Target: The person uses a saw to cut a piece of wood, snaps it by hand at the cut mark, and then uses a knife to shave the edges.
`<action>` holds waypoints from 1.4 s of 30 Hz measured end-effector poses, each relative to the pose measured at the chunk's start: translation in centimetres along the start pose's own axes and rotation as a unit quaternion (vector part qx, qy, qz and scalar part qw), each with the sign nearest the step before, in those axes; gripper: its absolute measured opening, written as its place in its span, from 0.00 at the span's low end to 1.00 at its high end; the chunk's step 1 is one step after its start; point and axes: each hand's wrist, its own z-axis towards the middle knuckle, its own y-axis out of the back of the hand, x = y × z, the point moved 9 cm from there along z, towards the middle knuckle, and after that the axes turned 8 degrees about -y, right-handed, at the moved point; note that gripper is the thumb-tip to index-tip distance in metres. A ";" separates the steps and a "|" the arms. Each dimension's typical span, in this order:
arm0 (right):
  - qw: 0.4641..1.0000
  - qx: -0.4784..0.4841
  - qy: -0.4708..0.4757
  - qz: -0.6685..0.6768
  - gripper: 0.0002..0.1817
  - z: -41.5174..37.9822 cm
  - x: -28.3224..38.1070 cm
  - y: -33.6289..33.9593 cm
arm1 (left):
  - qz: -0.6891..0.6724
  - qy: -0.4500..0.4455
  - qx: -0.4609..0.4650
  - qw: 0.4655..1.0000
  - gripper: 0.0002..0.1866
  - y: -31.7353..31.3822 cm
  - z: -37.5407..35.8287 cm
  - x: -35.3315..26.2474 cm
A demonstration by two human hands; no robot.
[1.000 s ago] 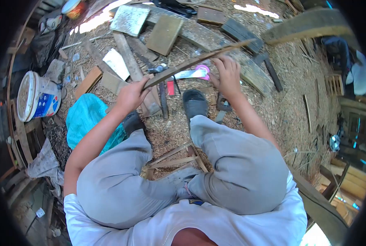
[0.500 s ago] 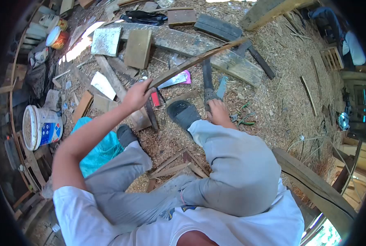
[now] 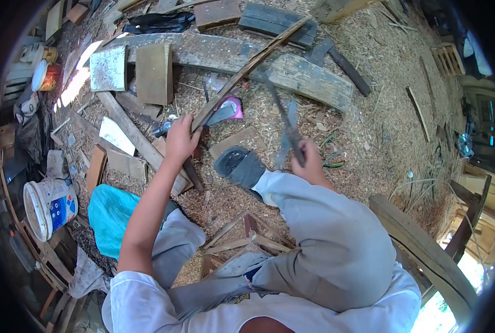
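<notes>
A long, rough wooden strip (image 3: 253,61) slants up and away from my left hand (image 3: 182,139), which is closed around its near end. Its far end reaches over the dark timber blocks at the back. My right hand (image 3: 311,162) grips the handle of a machete (image 3: 279,105). The dark blade points away from me, seen nearly edge-on and apart from the strip. Between the two lies a handsaw with a pink handle (image 3: 235,107). A bluish saw blade (image 3: 291,119) rests on the ground beside the machete. Green-handled pliers (image 3: 332,161) lie right of my right hand.
Wood shavings cover the ground. A thick plank (image 3: 308,83) crosses the back, with board offcuts (image 3: 154,75) near it. At left stand a white bucket (image 3: 50,208) and a teal sack (image 3: 111,219). My sandalled foot (image 3: 239,166) is close to the right hand. A beam (image 3: 419,250) lies at right.
The strip now points more steeply away from me, still in my left hand. My right hand has turned the machete edge-on and moved slightly right and nearer. The view has shifted.
</notes>
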 end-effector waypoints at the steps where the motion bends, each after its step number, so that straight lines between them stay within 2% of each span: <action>1: 0.997 -0.015 -0.034 0.071 0.17 0.1 -1.3 0.9 | -0.006 0.007 0.035 0.999 0.18 -0.6 0.9 0.2; 3: 0.991 -0.063 -0.031 0.117 0.14 0.5 0.6 4.2 | -0.028 0.048 0.066 0.996 0.19 -1.4 2.4 -0.1; 5: 0.975 -0.063 -0.079 0.198 0.14 0.4 1.0 5.9 | -0.051 0.090 0.092 0.990 0.19 -2.1 3.4 -0.3; 6: 0.975 -0.056 -0.076 0.199 0.14 0.7 1.9 6.0 | -0.049 0.085 0.090 0.991 0.21 -2.0 3.8 -0.6; 8: 0.949 -0.094 -0.017 0.301 0.14 1.0 4.0 7.1 | -0.047 0.083 0.086 0.992 0.23 -2.3 4.8 -0.5; 10: 0.962 -0.078 -0.004 0.262 0.13 1.7 4.7 7.0 | -0.036 0.083 0.090 0.992 0.26 -2.6 5.6 -0.5; 12: 0.977 -0.008 -0.029 0.212 0.13 2.9 5.9 5.3 | -0.043 0.097 0.073 0.992 0.25 -2.4 5.8 -0.4; 14: 0.967 0.008 -0.006 0.254 0.12 4.1 8.2 3.4 | -0.061 0.106 0.095 0.988 0.24 -2.4 5.9 -0.6; 16: 0.934 0.109 -0.049 0.337 0.10 5.0 8.9 -0.2 | -0.057 0.115 0.097 0.987 0.23 -2.4 5.7 -0.1; 17: 0.934 0.112 -0.049 0.336 0.10 5.4 8.9 -1.1 | -0.054 0.105 0.093 0.989 0.25 -2.4 5.5 0.2; 19: 0.954 0.173 -0.058 0.238 0.10 5.7 8.6 -4.0 | -0.050 0.098 0.091 0.990 0.26 -2.3 4.7 0.8; 22: 0.937 0.208 -0.036 0.280 0.10 6.4 9.6 -6.8 | -0.037 0.097 0.084 0.991 0.25 -1.5 3.2 1.4; 24: 0.937 0.194 -0.021 0.290 0.10 6.8 10.2 -7.8 | -0.056 0.103 0.112 0.987 0.24 -1.5 2.6 1.7; 27: 0.926 0.217 0.012 0.309 0.10 7.1 10.8 -9.2 | -0.073 0.154 0.114 0.979 0.25 -1.3 3.8 1.5; 29: 0.937 0.207 0.039 0.279 0.11 7.2 11.3 -9.6 | -0.078 0.190 0.104 0.973 0.27 -1.6 5.2 1.3; 33: 0.949 0.203 0.013 0.241 0.10 7.7 10.4 -10.3 | -0.011 0.218 0.147 0.965 0.25 -3.4 6.3 1.2; 35: 0.946 0.192 0.016 0.260 0.09 7.6 10.3 -10.3 | 0.002 0.231 0.148 0.962 0.22 -3.2 6.1 1.1; 38: 0.938 0.203 -0.011 0.282 0.07 7.4 11.1 -9.9 | 0.008 0.264 0.177 0.948 0.22 -3.3 6.0 1.5; 42: 0.925 0.215 -0.015 0.313 0.06 7.3 10.0 -10.5 | 0.013 0.279 0.168 0.946 0.24 -3.1 6.0 1.3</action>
